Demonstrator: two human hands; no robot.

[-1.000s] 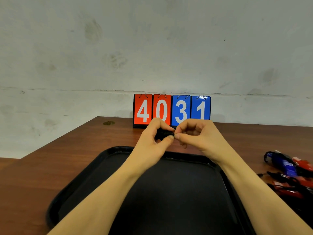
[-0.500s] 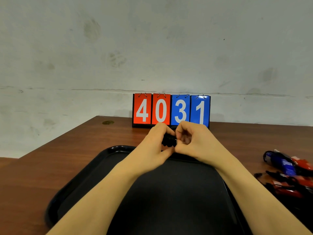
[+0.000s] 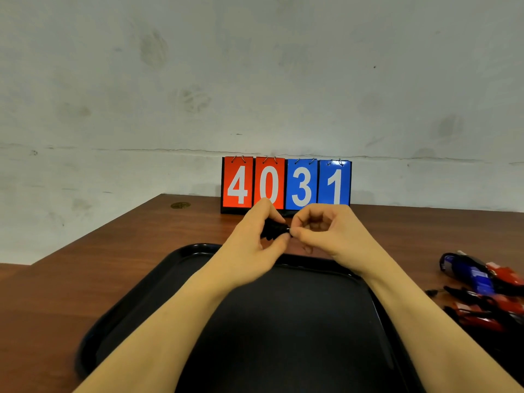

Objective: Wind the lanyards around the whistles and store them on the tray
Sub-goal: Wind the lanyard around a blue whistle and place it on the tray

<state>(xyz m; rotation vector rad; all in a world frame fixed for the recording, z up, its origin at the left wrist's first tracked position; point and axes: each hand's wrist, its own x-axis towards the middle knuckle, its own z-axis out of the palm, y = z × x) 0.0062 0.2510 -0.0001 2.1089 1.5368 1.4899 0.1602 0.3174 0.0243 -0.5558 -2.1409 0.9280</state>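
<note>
Above the far rim of the black tray [image 3: 147,290], my left hand [image 3: 252,245] grips a small black whistle [image 3: 273,229] wrapped in its black lanyard between thumb and fingers. My right hand [image 3: 326,234] sits right beside it with fingers curled, its thumb and forefinger pinching the end of the whistle bundle where a small metal tip shows. Most of the whistle is hidden by my fingers. A heap of red and blue whistles [image 3: 482,293] with black lanyards lies on the table at the right, apart from both hands.
A flip scoreboard [image 3: 286,184] reading 4031 stands at the back of the brown wooden table [image 3: 85,265], against a pale wall. A small brass fitting [image 3: 180,205] is set in the table's far left. The table's left edge runs diagonally close to the tray.
Both hands have stayed together above the tray's far rim, shifting slightly and turning the black bundle; more of the whistle shows between my left fingers now.
</note>
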